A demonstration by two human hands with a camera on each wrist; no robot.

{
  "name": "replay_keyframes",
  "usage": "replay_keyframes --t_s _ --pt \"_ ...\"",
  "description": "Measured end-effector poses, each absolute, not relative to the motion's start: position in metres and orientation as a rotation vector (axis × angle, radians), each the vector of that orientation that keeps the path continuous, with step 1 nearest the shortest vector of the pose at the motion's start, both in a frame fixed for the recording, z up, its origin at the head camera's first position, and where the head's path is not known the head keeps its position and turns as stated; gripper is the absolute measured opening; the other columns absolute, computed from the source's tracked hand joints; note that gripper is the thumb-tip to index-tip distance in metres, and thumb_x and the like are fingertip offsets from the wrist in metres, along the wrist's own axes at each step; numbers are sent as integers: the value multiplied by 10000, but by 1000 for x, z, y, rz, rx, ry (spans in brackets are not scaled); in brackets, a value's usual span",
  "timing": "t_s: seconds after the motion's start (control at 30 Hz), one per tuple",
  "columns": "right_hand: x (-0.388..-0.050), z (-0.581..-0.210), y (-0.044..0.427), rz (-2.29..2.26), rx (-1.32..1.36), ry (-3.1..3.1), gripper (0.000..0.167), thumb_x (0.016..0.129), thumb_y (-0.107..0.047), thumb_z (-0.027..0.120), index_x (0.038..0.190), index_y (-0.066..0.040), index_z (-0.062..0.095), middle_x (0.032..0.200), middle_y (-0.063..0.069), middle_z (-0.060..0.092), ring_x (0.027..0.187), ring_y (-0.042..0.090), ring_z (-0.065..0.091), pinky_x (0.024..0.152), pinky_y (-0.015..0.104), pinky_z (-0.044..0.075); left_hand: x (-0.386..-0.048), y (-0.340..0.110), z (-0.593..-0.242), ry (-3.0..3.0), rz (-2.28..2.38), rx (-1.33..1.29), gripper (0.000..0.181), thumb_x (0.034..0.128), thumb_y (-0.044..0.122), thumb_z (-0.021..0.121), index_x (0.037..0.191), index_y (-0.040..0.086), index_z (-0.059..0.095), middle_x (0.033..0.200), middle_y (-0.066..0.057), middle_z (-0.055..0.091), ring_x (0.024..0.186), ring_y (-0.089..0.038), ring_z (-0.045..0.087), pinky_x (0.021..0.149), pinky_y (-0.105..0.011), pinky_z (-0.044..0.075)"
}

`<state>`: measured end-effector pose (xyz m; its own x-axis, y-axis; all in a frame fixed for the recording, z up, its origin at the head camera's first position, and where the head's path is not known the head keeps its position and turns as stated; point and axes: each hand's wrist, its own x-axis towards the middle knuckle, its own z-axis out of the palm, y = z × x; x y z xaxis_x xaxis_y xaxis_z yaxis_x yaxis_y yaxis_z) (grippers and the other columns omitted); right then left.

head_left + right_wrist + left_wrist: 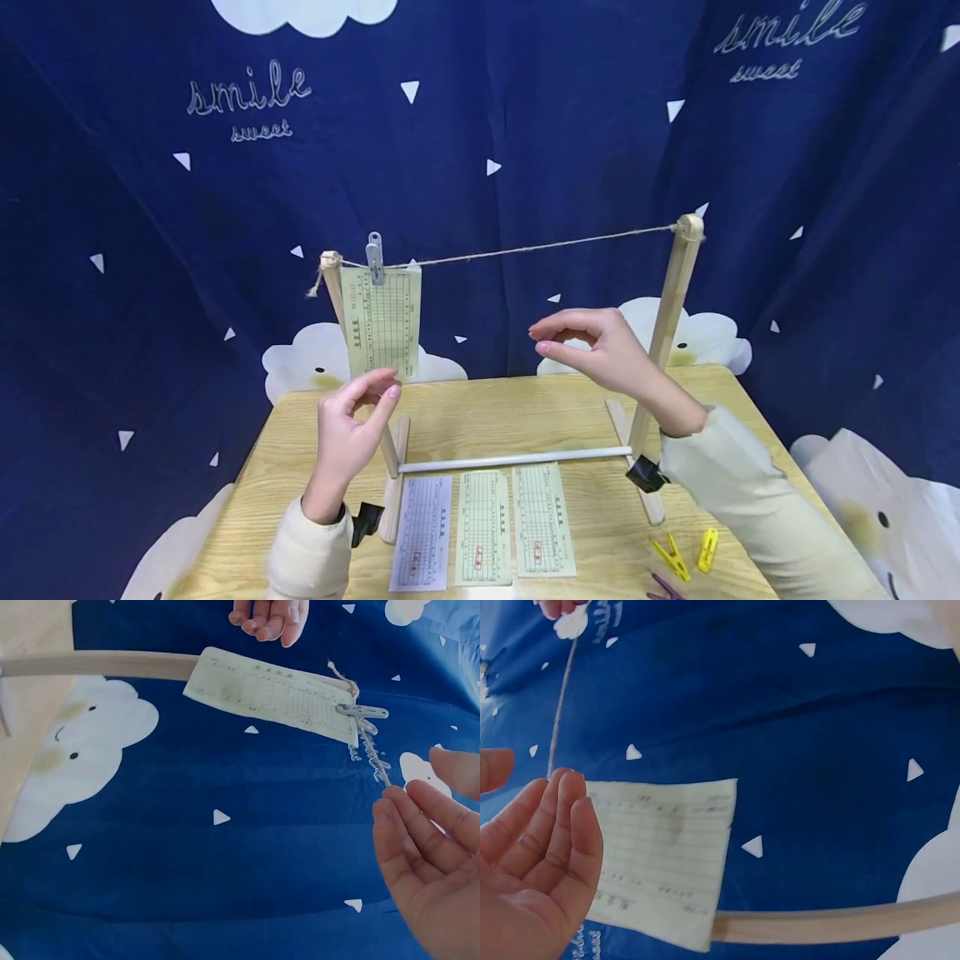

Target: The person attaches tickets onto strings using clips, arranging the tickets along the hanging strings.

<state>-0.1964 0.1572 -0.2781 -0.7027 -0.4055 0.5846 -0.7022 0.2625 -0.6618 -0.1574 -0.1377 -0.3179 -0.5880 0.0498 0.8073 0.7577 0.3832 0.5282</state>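
Note:
A pale green printed slip (382,325) hangs from a string (525,248) near its left end, held by a grey clothespin (376,260). My left hand (352,429) is raised just below and in front of the slip's lower edge, fingers loosely bent, holding nothing. Out to the right, my right hand (600,350) hovers below the string with thumb and fingertips apart and nothing between them. In the right wrist view the clothespin (361,711) bites the slip's top edge on the string. The left wrist view shows the slip (660,855) beyond the left fingers.
Two wooden posts (667,325) carry the string, joined low down by a white rod (517,459). On the wooden table lie a lilac slip (422,533) and two green slips (483,527). Yellow clothespins (707,550) and a purple clothespin (664,587) lie at the front right.

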Motion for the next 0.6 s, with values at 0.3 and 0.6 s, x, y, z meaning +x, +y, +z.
replay_keyframes --t_s 0.3,0.6 --pt "-192 -295 173 1371 1039 -2248 160 792 38 642 949 35 674 900 104 674 781 77 593 693 189 487 -170 -134 -347 -1946 -1272 -827 233 687 -200 613 895 -97 637 731 -166 639 642 -123 592 581 -178 476" --pt "-191 -320 187 1355 1050 -2265 175 771 46 661 943 19 675 874 67 675 745 86 598 666 191 486 -161 -117 -348 -2044 -1295 -874 199 705 -183 611 895 -123 619 724 -197 635 612 -180 591 527 -237 481"
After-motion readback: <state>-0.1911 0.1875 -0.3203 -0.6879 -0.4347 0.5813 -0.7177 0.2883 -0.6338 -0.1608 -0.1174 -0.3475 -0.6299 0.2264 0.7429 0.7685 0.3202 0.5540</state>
